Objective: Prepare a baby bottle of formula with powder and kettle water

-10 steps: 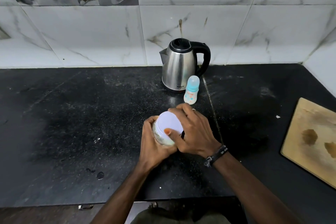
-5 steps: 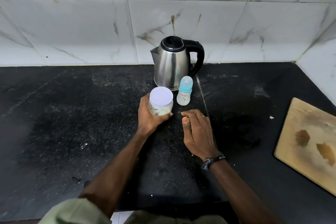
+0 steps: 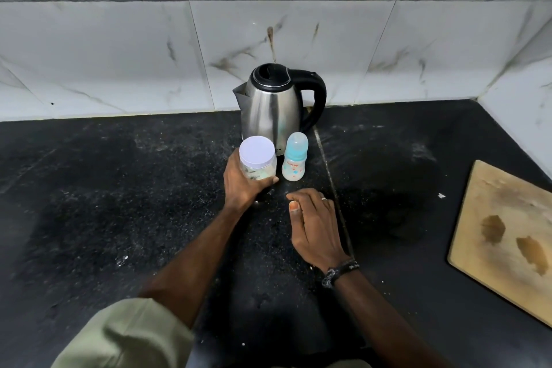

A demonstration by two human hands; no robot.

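**Q:** What occupied the left portion of the work surface?

**A:** The black countertop (image 3: 89, 203) was dusted with pale specks. A pale green sleeve (image 3: 125, 334) entered at the near left edge. The left hand (image 3: 242, 185) reached toward the centre and gripped the powder jar (image 3: 257, 161), its fingers and thumb curled round the lower body. The jar stood upright with its white lid (image 3: 257, 151) fitted. Whether its base rested on the countertop or sat slightly raised could not be told.

**Q:** Where were the remaining task items?

**A:** The baby bottle (image 3: 295, 158) stood upright just right of the jar, apart from it, with its blue cap fitted. The steel kettle (image 3: 271, 110) stood directly behind both, against the far tiled wall (image 3: 388, 48), lid closed, spout pointing left and black handle pointing right.

**Q:** State the condition of the right hand.

**A:** The right hand (image 3: 313, 221) lay near the bottle, on its near side and not touching it. Its fingers were loosely bent and held nothing. A ring (image 3: 323, 198) showed on one finger and a dark wristband (image 3: 340, 272) circled the wrist.

**Q:** What lay at the far right?

**A:** A wooden cutting board (image 3: 507, 236) bearing two brown stains lay flat, well apart from the hands.
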